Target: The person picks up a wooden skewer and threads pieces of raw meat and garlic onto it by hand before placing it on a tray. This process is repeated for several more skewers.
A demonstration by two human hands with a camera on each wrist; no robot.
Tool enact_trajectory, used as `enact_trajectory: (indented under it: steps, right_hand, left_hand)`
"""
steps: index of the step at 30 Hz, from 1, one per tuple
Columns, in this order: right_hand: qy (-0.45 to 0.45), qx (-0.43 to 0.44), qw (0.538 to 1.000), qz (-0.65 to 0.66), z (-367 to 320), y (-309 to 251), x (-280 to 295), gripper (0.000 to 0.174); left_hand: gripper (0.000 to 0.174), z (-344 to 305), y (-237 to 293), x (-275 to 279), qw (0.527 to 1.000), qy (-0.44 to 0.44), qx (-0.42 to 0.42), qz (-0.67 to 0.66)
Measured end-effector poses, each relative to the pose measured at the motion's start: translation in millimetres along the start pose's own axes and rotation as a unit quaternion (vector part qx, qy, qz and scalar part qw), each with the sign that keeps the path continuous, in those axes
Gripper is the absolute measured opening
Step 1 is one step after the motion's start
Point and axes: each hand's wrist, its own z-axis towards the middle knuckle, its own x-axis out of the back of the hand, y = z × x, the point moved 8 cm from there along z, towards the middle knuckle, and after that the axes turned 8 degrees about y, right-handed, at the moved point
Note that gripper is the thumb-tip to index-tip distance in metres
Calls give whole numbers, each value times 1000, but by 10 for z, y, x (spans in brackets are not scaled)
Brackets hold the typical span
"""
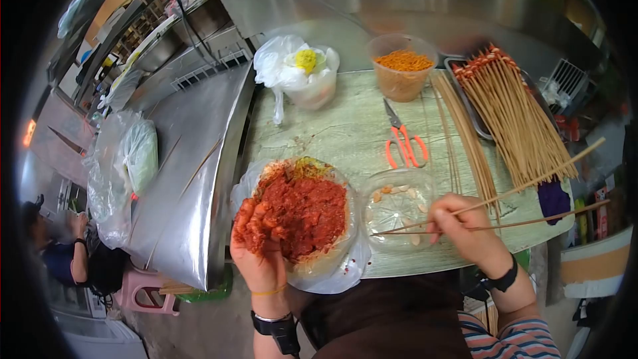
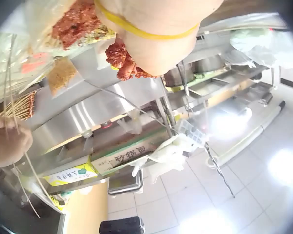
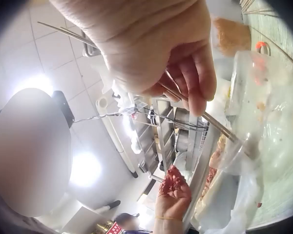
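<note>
My left hand (image 1: 259, 262) is palm up at the left side of a plastic-lined bowl of red, paste-coated meat (image 1: 312, 209). It grips a clump of that meat (image 3: 172, 181), and red paste hides most of the fingers. The right hand (image 1: 468, 229) pinches two thin wooden skewers (image 1: 538, 221), which spread apart toward the right. Their other ends reach over a clear plastic container (image 1: 399, 209) with small pale pieces in it. In the right wrist view, thumb and fingers of the right hand (image 3: 185, 73) close round the skewers.
Orange-handled scissors (image 1: 405, 146) lie behind the clear container. Farther back stand a tub of orange seasoning (image 1: 403, 63) and a white-bagged tub (image 1: 312, 90). Loose skewers (image 1: 465, 133) and a tray (image 1: 485, 126) of loaded skewers are at right. A steel counter (image 1: 186, 193) adjoins at left.
</note>
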Motion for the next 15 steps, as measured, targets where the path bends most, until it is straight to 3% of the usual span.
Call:
enact_trajectory:
  steps: [2,4,5,6,7,8,11,12,13,15]
  right_hand:
    - [35,-14,999,32,-55,46,167,17]
    - [75,-28,995,62,-76,99,305,20]
    - [109,10,991,79,-89,57,385,23]
    - [144,48,984,95,-111,23,450,26]
    - [144,43,984,97,-122,50,440,26]
    - [154,48,981,105,-141,56,449,27]
    - [152,64,980,108,-177,84,431,28]
    - [139,73,982,102,-178,79,407,28]
    - [139,73,982,104,-179,74,402,28]
    - [137,62,984,91,-185,63,391,29]
  left_hand:
    - [44,31,133,32,999,-1,-12,40]
    - [27,26,219,68,990,10,-27,140]
    - [27,38,211,140,989,13,-25,146]
    - [22,48,178,163,965,-12,-36,261]
    - [16,50,140,149,927,-39,-45,371]
    - [10,37,142,47,884,-62,-107,452]
    - [16,-48,-4,-421,735,-195,-207,615]
    - [18,-47,-106,-476,703,-219,-212,642]
    - [18,-37,-159,-526,702,-220,-212,643]
    - [17,-47,-307,-627,570,-237,-249,747]
